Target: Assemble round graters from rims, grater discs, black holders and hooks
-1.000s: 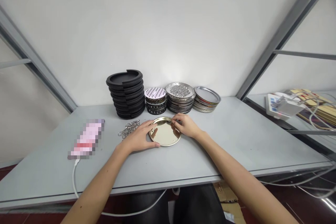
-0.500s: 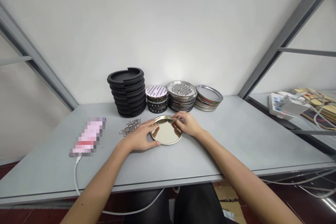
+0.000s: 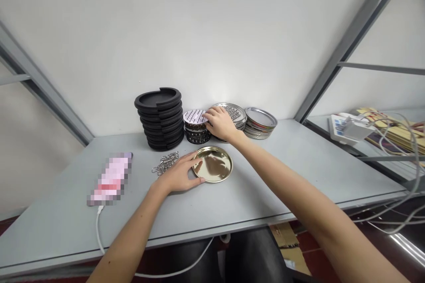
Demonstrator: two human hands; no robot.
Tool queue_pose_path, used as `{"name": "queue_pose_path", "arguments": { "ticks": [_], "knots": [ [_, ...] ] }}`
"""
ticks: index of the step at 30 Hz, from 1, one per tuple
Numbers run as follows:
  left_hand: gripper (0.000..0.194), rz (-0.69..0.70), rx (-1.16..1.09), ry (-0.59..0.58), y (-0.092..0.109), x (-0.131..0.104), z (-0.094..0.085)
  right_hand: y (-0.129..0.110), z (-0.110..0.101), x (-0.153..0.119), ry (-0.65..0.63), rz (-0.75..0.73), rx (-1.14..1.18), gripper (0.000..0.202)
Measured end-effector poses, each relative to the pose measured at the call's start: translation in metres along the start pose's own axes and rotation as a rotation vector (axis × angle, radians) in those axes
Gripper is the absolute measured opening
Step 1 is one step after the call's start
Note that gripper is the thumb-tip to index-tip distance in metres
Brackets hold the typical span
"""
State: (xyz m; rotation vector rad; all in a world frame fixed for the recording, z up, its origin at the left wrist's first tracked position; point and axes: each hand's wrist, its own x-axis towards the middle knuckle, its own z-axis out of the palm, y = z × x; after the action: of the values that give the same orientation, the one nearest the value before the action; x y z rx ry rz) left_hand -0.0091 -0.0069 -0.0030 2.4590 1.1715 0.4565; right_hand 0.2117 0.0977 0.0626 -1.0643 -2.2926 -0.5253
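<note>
A shallow round gold-coloured metal tray [image 3: 215, 166] with a raised rim lies on the table. My left hand [image 3: 181, 174] grips its left side, with fingers and thumb spread along the rim. Farther back, my right hand [image 3: 219, 121] has its fingers curled over the right edge of a light round plate with a raised pattern [image 3: 194, 116], atop a short stack of dark patterned rings [image 3: 198, 136]. Behind that hand stands a stack of silver round grater plates [image 3: 235, 110], partly hidden by it. Small metal clips [image 3: 165, 163] lie left of my left hand.
Black round holders [image 3: 161, 119] are piled at the back left. Silver-rimmed round trays [image 3: 261, 119] are stacked at the back right. A phone [image 3: 111, 179] with a white cable [image 3: 99, 234] lies at the left. A power strip [image 3: 347, 128] and cables sit on the right shelf.
My right hand has left the gold tray and moved back and left onto the short stack. My left hand stays on the tray. The view has shifted slightly.
</note>
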Motion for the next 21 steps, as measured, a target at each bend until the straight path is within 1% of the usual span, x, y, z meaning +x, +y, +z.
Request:
{"name": "queue_pose_path", "arguments": {
  "ticks": [4,8,11,14,17,21],
  "knots": [
    [0.069,-0.006,0.022,-0.015,0.002,-0.001,-0.002,0.009,0.004,0.016,-0.111,-0.007,0.028,0.031],
    [0.062,0.014,0.02,-0.006,0.006,-0.003,-0.005,0.019,0.005,0.02,-0.146,-0.037,0.086,0.022],
    [0.058,0.036,0.009,0.001,0.008,-0.003,-0.007,0.022,0.003,0.024,-0.161,-0.057,0.103,0.022],
    [0.057,0.035,-0.005,0.005,0.008,-0.003,-0.007,0.02,0.001,0.028,-0.174,-0.075,0.075,0.024],
    [0.06,0.014,-0.029,0.009,0.007,-0.003,-0.006,0.014,-0.001,0.029,-0.182,-0.065,0.007,0.028],
    [0.065,-0.016,-0.02,-0.007,0.004,-0.002,-0.004,0.008,-0.001,0.028,-0.146,-0.052,-0.063,0.034]
  ]
}}
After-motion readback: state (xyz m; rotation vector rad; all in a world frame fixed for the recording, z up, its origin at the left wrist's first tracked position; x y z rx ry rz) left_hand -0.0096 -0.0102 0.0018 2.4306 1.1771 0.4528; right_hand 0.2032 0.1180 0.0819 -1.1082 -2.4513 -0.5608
